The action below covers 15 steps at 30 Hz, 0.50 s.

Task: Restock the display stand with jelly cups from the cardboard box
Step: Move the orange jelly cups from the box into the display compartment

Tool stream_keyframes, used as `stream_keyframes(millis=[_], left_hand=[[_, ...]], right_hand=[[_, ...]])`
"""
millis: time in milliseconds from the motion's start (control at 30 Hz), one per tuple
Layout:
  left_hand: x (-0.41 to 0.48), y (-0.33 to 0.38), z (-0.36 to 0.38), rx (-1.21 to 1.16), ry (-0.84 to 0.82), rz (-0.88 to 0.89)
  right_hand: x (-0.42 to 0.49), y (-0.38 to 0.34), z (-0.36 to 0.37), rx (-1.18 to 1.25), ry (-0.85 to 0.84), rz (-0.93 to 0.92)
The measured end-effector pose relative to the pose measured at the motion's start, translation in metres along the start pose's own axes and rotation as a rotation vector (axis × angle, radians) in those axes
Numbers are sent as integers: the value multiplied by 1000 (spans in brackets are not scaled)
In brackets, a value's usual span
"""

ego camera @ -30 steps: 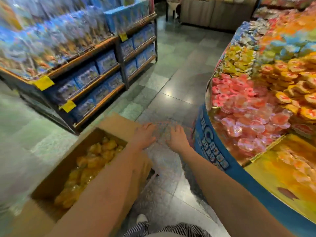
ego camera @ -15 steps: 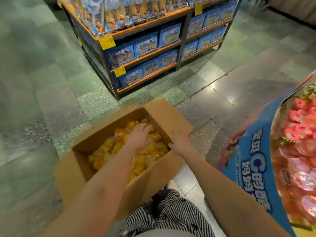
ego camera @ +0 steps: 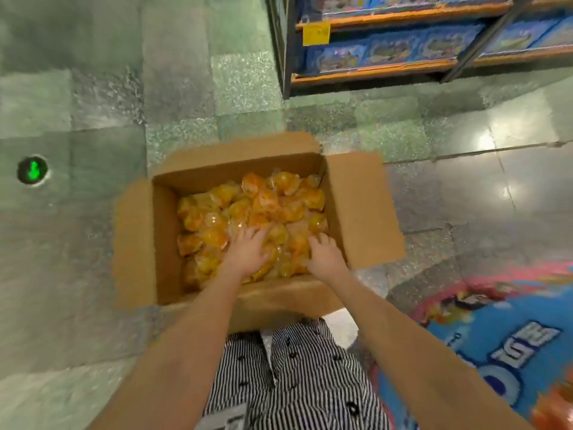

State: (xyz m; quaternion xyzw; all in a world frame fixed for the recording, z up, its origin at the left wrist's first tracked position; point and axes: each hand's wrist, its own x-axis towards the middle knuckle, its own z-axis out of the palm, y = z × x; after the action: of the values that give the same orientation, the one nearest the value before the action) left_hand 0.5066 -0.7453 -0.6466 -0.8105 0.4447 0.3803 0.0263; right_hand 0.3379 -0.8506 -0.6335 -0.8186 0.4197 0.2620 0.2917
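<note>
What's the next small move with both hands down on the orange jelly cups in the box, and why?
Probably curl the fingers of the left hand and right hand round a clutch of jelly cups and lift. Both hands lie on the pile in the near part of the open cardboard box, fingers spread, apparently holding nothing yet. The display stand is at the right.

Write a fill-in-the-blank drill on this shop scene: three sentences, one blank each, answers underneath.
1. The cardboard box sits with its top flaps ____.
2. The left hand and right hand both touch the jelly cups ____ the box.
3. The round floor light glows ____.

Missing words: open; inside; green.
</note>
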Motion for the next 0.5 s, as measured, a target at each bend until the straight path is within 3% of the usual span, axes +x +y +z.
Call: stream_keyframes(millis=[267,500], left_hand=[[27,-19,62,-204,-53,-203],[47,-32,113,-348,-35,-244]], right_hand=[[69,28,30,-112,-106,-79],[115,40,63,-73,-168,-105]])
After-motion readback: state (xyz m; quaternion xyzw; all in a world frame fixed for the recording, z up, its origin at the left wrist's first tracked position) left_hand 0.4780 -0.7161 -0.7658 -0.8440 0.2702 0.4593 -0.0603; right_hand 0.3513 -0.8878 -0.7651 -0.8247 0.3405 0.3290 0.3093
